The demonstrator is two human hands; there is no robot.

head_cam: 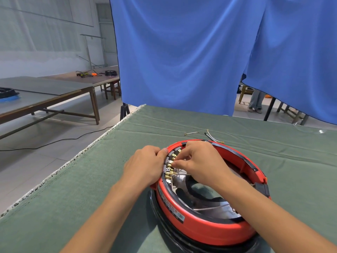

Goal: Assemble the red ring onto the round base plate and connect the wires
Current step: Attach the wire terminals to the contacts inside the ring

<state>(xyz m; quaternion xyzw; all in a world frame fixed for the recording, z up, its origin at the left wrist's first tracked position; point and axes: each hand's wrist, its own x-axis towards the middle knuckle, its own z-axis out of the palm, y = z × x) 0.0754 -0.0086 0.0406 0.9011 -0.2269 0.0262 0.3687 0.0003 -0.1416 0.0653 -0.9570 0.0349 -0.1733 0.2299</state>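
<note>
Left hand (145,166) curls against the red ring's (206,230) outer rim; right hand (198,161) pinches at brass terminals (169,168) inside. Ring sits on the black base plate (175,234), on the desk (91,189).

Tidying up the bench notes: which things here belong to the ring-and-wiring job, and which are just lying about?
In the job: red ring, black base plate under it, brass terminals, left hand steadying the ring, right hand at the terminals.

Lying about: loose wires on the green cloth; tools on the far table.
</note>
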